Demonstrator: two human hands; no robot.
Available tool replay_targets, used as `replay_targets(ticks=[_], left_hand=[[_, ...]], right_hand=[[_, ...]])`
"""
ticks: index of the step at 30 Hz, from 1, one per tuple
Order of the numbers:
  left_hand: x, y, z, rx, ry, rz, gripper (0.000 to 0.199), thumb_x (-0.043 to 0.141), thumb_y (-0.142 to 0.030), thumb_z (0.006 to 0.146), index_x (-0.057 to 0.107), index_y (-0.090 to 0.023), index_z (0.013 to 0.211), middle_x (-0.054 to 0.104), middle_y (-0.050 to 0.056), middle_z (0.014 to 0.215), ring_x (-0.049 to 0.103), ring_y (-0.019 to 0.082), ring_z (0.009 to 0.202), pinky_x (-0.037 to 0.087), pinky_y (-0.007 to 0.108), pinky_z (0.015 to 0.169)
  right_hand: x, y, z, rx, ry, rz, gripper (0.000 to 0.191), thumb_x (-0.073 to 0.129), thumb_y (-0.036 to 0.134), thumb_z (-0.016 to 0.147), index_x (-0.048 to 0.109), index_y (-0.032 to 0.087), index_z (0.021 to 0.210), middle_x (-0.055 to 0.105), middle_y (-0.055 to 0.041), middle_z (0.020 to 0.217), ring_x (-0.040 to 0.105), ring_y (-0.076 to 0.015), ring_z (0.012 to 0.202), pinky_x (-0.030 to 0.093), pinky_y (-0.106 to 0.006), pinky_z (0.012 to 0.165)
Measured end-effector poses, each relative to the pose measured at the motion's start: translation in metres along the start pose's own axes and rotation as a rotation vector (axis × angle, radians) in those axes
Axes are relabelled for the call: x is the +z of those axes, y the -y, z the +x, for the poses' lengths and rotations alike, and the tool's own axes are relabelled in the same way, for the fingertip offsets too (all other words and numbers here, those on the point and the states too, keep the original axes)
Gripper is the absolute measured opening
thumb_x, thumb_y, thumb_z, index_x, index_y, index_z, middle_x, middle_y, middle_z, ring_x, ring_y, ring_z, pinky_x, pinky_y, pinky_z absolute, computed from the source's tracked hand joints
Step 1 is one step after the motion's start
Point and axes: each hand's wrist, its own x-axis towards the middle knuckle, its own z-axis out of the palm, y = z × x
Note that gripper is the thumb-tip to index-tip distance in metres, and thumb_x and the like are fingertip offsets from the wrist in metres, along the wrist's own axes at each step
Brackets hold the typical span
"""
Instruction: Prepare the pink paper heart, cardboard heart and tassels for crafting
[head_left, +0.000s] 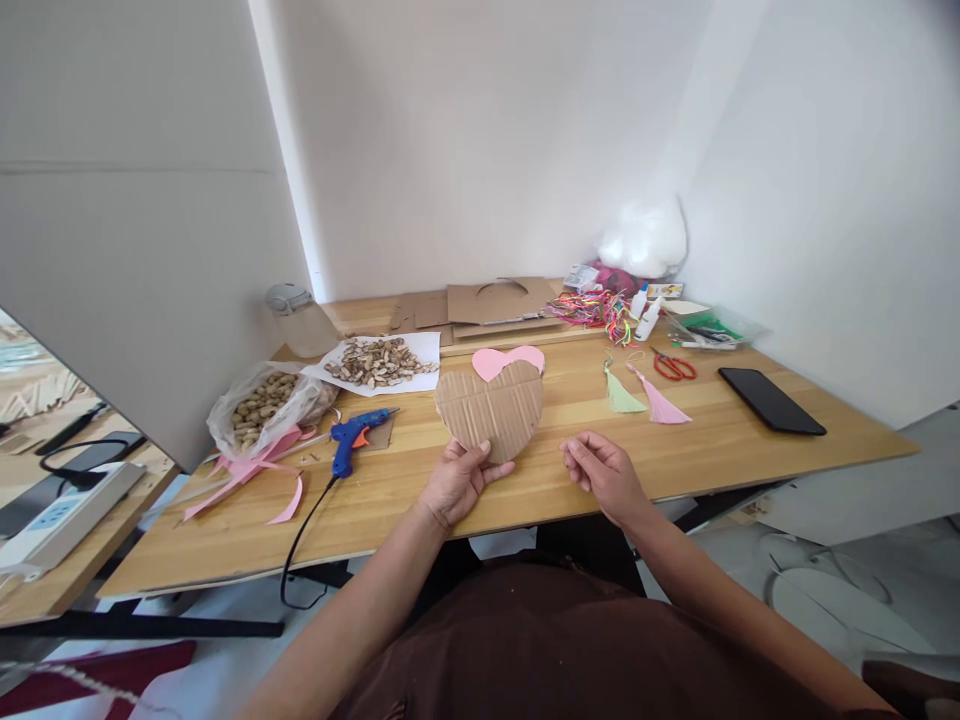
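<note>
A brown cardboard heart (491,408) is held at its lower edge by my left hand (459,482), thumb on its face. Behind it, a pink paper heart (517,359) shows its top lobes. To the right, my right hand (604,474) hovers over the table's front part with fingers curled together; whether something small sits between the fingertips is too hard to make out. A blue glue gun (351,438) lies left of the cardboard heart. Green (622,392) and pink (661,398) tassels lie beyond my right hand.
On the wooden table (420,505) are a bag of peanuts (262,408), shells on white paper (379,362), cardboard sheets (499,300), colourful cords (592,310), white glue bottles (648,318), red-handled scissors (674,367) and a black phone (771,400). The glue gun's cord hangs over the front edge.
</note>
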Motion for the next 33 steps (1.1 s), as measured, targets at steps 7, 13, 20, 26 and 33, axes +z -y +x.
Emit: replay_targets(ticks=[7,13,20,26,33], left_hand=[[0.0008,-0.0002,0.0001,0.003,-0.003,0.010,0.059,0.084,-0.013,0.077,0.058,-0.026,0.128,0.069,0.006,0.126,0.070,0.021,0.103,0.066,0.041,0.083],[-0.0009,0.0004,0.0006,0.003,0.004,0.010,0.058,0.085,-0.014,0.075,0.059,-0.025,0.126,0.070,0.005,0.119,0.070,0.021,0.100,0.066,0.042,0.085],[-0.0004,0.0006,0.0004,0.005,0.009,0.018,0.057,0.084,-0.014,0.077,0.060,-0.026,0.127,0.070,0.006,0.120,0.070,0.021,0.101,0.067,0.040,0.082],[0.0007,0.0001,0.0001,0.002,0.020,0.017,0.058,0.085,-0.015,0.076,0.060,-0.026,0.127,0.070,0.006,0.124,0.070,0.021,0.102,0.067,0.039,0.081],[0.0004,0.0002,0.0003,0.001,0.026,0.016,0.058,0.084,-0.014,0.076,0.059,-0.026,0.128,0.068,0.006,0.127,0.070,0.020,0.102,0.068,0.038,0.079]], right_hand=[[-0.0014,-0.0011,0.0011,0.016,0.015,-0.006,0.035,0.073,0.052,0.082,0.073,0.020,0.097,0.058,0.0013,0.067,0.048,-0.0116,0.055,0.030,-0.024,0.046],[-0.0009,-0.0009,0.0019,0.024,0.017,-0.015,0.036,0.074,0.053,0.080,0.073,0.020,0.095,0.058,0.0012,0.067,0.048,-0.0115,0.055,0.030,-0.025,0.046],[-0.0004,-0.0008,0.0017,0.022,0.023,-0.026,0.035,0.073,0.052,0.081,0.073,0.020,0.094,0.058,0.0012,0.067,0.048,-0.0114,0.055,0.030,-0.025,0.047],[-0.0007,-0.0012,0.0012,0.015,0.034,-0.045,0.034,0.072,0.051,0.083,0.072,0.020,0.096,0.058,0.0010,0.068,0.048,-0.0113,0.055,0.030,-0.025,0.047],[-0.0017,-0.0040,0.0017,-0.019,0.057,-0.091,0.031,0.067,0.048,0.088,0.071,0.019,0.098,0.058,0.0011,0.069,0.049,-0.0113,0.056,0.032,-0.025,0.048]])
